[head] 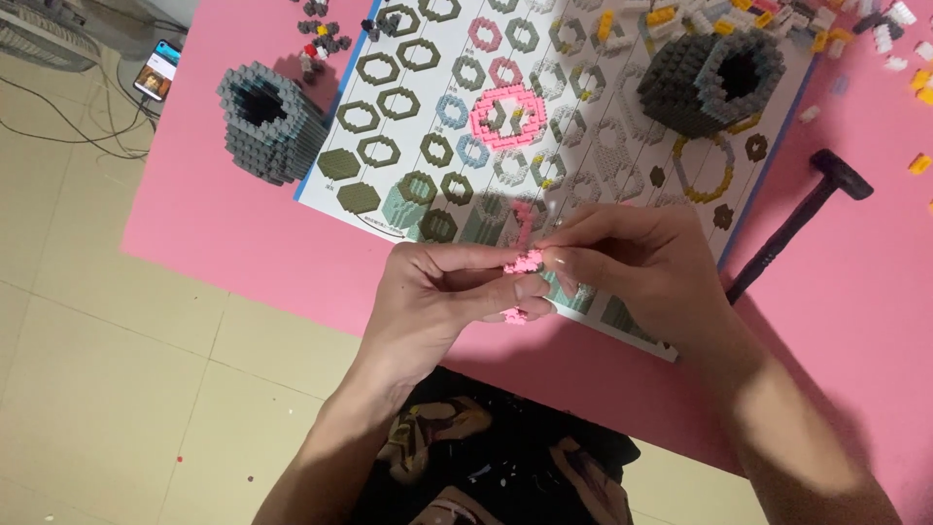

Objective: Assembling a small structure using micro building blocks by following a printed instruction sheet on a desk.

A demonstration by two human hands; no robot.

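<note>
Head view. The left hand and right hand meet above the near edge of the pink bench, fingers pinched narrow on a small cluster of pink bricks; a second pink piece shows under the left fingers. Beneath the hands lies the instruction sheet with its rows of printed rings. Two grey brick cylinders stand on the bench, one left of the sheet, one on its far right corner. A black hammer rests to the right; loose bricks lie beyond. Such joining is judged to go best with studs aligned squarely, pressure applied from the fingertips, and the assembly kept low over the sheet.
</note>
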